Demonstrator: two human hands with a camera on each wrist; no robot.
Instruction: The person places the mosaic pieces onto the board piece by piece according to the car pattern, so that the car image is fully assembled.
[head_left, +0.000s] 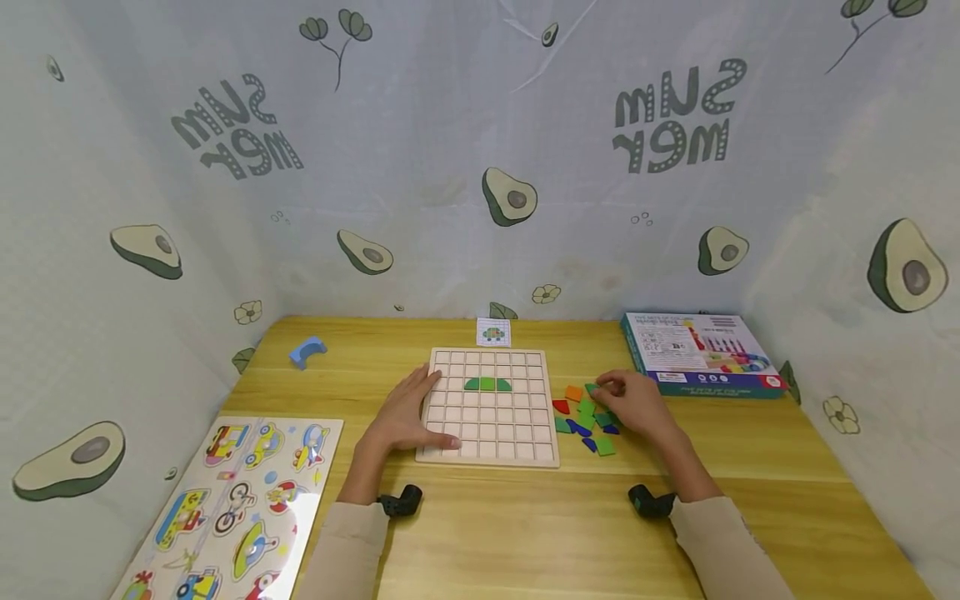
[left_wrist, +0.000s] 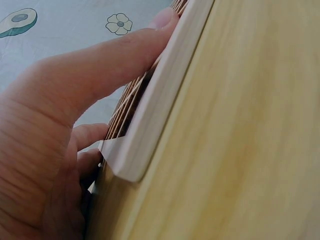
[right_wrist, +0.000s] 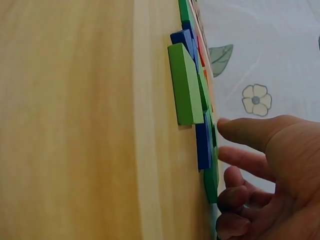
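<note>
A light wooden grid board (head_left: 491, 435) lies on the table with green pieces (head_left: 487, 384) in a row in its upper part: a lighter square between two darker curved-edged ones. My left hand (head_left: 405, 414) rests along the board's left side, fingers spread, thumb lying over the near left corner; the left wrist view shows that thumb (left_wrist: 125, 57) across the board's edge. To the right, my right hand (head_left: 633, 402) reaches over a loose pile of colored pieces (head_left: 587, 407). Its fingertips are at a green piece (head_left: 592, 388). In the right wrist view, thumb (right_wrist: 245, 131) and index finger stand apart beside the pile.
A small pattern card (head_left: 493, 332) lies behind the board. At the back right is a boxed game (head_left: 701, 354); at the back left, a blue arch-shaped piece (head_left: 307, 352). A picture puzzle board (head_left: 247, 500) covers the front left. Printed cloth (head_left: 450, 275) hangs around the table.
</note>
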